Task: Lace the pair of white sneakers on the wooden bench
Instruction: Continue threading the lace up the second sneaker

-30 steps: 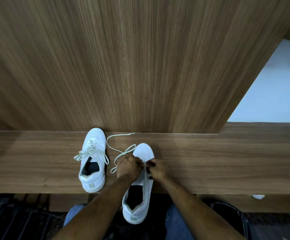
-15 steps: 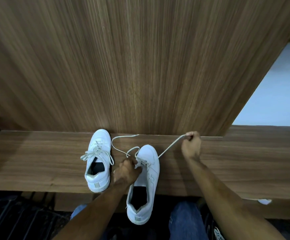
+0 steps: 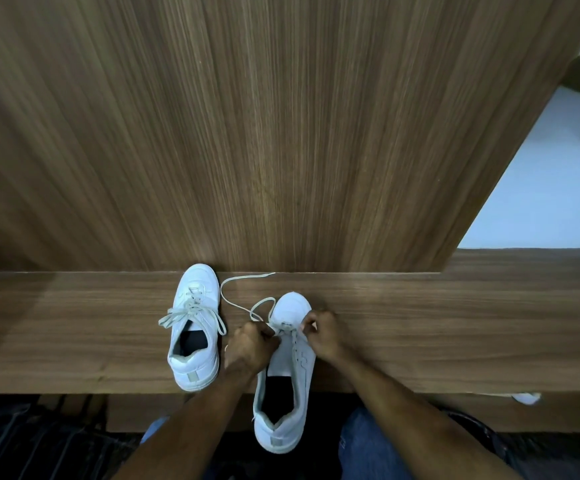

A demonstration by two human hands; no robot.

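Wooden bench [image 3: 454, 327] under a wood-grain wall panel [image 3: 247, 133].
I see my left hand [image 3: 250, 344] and right hand [image 3: 323, 332] pinching the lace [image 3: 236, 299] over the near sneaker [image 3: 286, 386]; the laced sneaker [image 3: 195, 327] sits left of them.

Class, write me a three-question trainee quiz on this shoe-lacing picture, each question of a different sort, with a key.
1. True or false: the white sneaker on the left overhangs the front edge of the brown wooden bench.
2. Which hand is at the loose cream lace trailing toward the wood-grain back panel? A) left hand B) right hand C) neither
3. Fill in: the heel of the white sneaker being laced hangs past the bench's ____ edge.

Key: 1 false, it lies fully on the bench; 2 A; 3 front.
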